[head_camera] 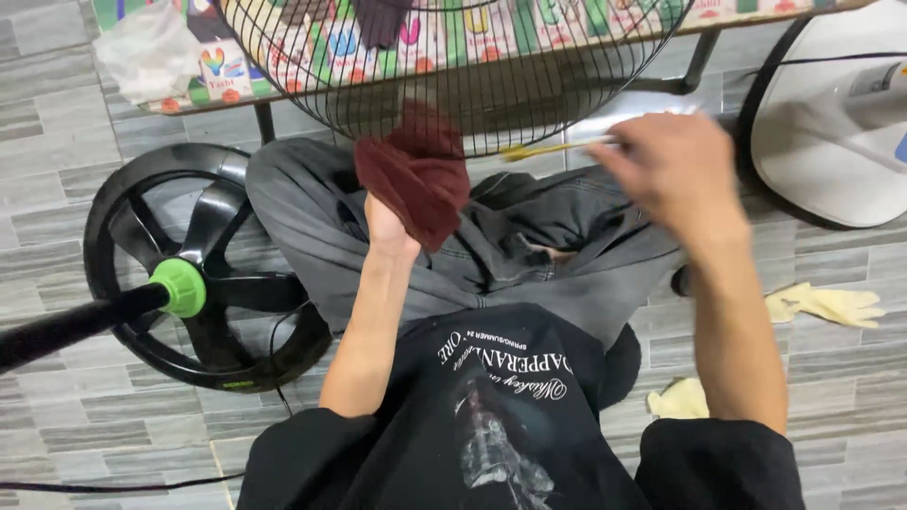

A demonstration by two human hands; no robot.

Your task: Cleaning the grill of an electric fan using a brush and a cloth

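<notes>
Grey tiled floor (57,416) lies under the seated person, a black fan base (203,274) beside one knee. Left hand (387,227) clenches a dark red rag (416,175) against the black wire fan guard (453,85); firm strokes along the wires would probably clean best. Right hand (675,170), blurred, grips a thin yellow-tipped tool (557,148) beside the guard's lower rim.
</notes>
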